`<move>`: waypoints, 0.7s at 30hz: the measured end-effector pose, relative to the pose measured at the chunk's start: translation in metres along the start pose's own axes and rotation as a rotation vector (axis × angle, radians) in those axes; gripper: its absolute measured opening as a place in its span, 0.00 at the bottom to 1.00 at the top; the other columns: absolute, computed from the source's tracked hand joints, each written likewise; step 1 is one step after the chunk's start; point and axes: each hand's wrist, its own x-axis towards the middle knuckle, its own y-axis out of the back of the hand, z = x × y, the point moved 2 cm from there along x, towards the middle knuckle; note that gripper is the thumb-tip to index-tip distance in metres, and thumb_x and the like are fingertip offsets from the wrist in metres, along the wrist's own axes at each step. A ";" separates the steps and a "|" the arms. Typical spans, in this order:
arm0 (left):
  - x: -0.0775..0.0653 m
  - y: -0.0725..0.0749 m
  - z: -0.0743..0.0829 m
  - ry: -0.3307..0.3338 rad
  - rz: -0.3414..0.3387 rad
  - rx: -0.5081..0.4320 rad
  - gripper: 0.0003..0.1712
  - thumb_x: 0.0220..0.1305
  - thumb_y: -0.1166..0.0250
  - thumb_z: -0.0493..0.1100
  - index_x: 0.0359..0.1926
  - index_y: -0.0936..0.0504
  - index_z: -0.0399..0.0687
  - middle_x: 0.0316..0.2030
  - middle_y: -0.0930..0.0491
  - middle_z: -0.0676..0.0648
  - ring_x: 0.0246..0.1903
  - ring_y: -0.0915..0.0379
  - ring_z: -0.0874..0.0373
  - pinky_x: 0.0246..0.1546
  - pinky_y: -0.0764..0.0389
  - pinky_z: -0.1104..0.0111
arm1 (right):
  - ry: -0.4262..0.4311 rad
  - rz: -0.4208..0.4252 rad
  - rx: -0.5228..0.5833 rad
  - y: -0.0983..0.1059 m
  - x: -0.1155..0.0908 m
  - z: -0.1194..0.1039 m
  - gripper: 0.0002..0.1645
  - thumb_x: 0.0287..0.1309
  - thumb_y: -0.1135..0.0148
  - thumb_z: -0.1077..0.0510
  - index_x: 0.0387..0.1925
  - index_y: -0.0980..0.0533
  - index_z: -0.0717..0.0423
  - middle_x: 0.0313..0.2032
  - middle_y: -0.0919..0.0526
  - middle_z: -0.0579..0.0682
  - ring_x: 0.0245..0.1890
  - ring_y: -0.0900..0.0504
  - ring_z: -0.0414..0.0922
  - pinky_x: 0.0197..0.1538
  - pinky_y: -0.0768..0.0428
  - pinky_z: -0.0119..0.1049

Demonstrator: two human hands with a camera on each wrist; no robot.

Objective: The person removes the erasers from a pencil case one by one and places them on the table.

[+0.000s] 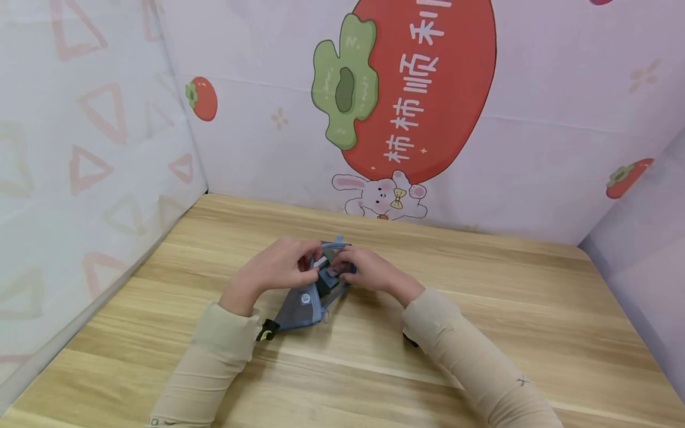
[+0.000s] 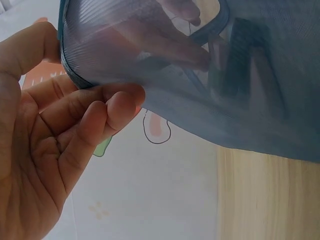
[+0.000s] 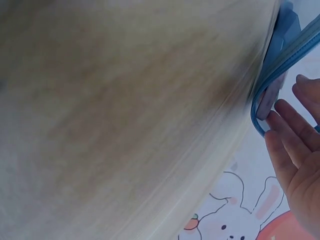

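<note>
blue-grey mesh pouch (image 1: 305,303), pale wood-grain table (image 1: 481,309), beige sleeves (image 1: 214,356).

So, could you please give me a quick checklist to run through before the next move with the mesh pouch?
1. Left hand grips the pouch rim: ok, fingers curl on the edge in the left wrist view.
2. Right hand at the opening: ok, fingertips lie along the zipper.
3. Pouch open: ok, the rims are spread.
4. Dark item fully inside: cannot tell.
5. Pouch rests on the table: ok.
6. Zipper pull located: cannot tell.
</note>
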 end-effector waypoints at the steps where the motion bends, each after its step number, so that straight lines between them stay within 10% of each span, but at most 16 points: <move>1: 0.000 0.000 0.000 0.000 0.003 -0.001 0.07 0.52 0.38 0.41 0.34 0.23 0.48 0.21 0.25 0.56 0.21 0.29 0.66 0.26 0.26 0.72 | -0.004 -0.001 -0.001 0.000 0.000 0.001 0.14 0.62 0.36 0.63 0.50 0.19 0.58 0.49 0.17 0.52 0.49 0.20 0.45 0.58 0.21 0.42; 21: -0.001 -0.001 0.000 -0.002 -0.002 -0.042 0.06 0.54 0.38 0.42 0.35 0.23 0.49 0.23 0.22 0.56 0.23 0.27 0.67 0.28 0.23 0.72 | -0.043 -0.024 -0.065 -0.004 0.009 0.002 0.14 0.60 0.35 0.65 0.48 0.17 0.58 0.40 0.19 0.49 0.37 0.25 0.42 0.44 0.21 0.34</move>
